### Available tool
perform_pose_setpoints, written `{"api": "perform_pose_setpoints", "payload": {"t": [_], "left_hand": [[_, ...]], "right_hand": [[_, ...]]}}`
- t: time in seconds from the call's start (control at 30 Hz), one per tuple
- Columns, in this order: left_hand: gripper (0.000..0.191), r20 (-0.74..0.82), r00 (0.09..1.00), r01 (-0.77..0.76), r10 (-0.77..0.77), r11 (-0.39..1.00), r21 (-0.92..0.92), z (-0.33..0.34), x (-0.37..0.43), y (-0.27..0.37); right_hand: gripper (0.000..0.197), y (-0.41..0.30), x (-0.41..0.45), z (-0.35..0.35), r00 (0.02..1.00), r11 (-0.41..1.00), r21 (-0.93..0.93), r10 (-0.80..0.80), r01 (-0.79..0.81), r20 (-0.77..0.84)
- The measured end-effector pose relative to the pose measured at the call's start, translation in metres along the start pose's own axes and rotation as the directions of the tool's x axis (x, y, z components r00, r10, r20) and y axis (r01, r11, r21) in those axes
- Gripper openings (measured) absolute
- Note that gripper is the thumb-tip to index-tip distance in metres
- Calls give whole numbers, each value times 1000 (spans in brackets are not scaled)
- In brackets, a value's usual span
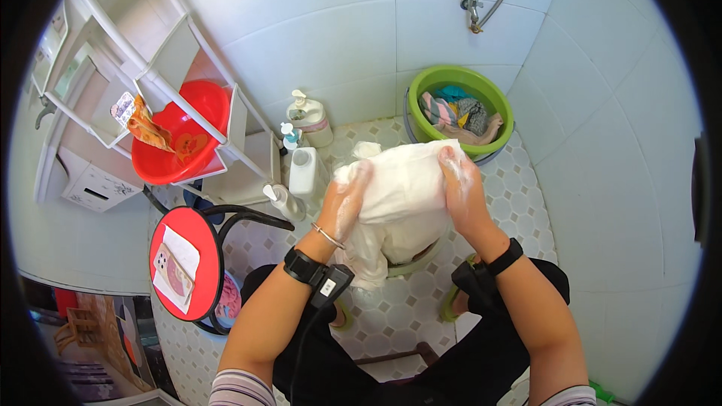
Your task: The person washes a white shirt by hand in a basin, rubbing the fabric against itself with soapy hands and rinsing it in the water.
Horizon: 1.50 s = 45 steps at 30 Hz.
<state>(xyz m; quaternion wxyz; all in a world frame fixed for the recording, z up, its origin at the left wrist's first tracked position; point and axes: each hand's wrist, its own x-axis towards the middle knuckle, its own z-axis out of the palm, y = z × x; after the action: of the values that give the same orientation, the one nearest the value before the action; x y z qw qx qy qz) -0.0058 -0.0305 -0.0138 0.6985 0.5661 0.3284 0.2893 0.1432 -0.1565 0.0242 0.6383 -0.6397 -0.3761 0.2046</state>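
A wet white cloth (403,183) is stretched between my two soapy hands. My left hand (351,192) grips its left side, and my right hand (462,189) holds its right side with the thumb on top. Folds of the cloth hang down over a basin (420,265) on the floor between my feet. Most of that basin is hidden by the cloth; only its near rim shows. Beyond my right hand stands a green bucket (417,90) with several mixed garments (465,115) inside.
Several pump bottles (310,121) and a white jug (304,172) stand left of the cloth. A red stool (208,254) carries a phone (172,273) on paper. Behind it, a white rack (242,118) holds a red basin (217,101). A tap (472,11) is on the wall.
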Motion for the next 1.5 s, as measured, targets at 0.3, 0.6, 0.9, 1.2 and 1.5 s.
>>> {"api": "perform_pose_setpoints", "payload": {"t": [0.3,0.6,0.9,1.2,1.5], "left_hand": [[44,443,893,-81,-79,940,330,-18,5,3],[34,170,985,-29,-16,965,260,-51,22,-5],[44,373,872,154,-318,899,409,-32,28,-39],[49,261,945,317,-196,744,-588,2,20,-73],[36,110,892,408,-439,673,-617,35,-1,-59]], "right_hand": [[31,25,-3,8,940,931,223,230,-288,251],[34,50,-2,-5,824,931,-241,358,-276,439],[41,57,17,9,993,918,379,120,-116,14],[7,5,-40,78,975,982,-126,-114,139,189],[26,57,-19,80,995,787,-610,-85,94,45]]}}
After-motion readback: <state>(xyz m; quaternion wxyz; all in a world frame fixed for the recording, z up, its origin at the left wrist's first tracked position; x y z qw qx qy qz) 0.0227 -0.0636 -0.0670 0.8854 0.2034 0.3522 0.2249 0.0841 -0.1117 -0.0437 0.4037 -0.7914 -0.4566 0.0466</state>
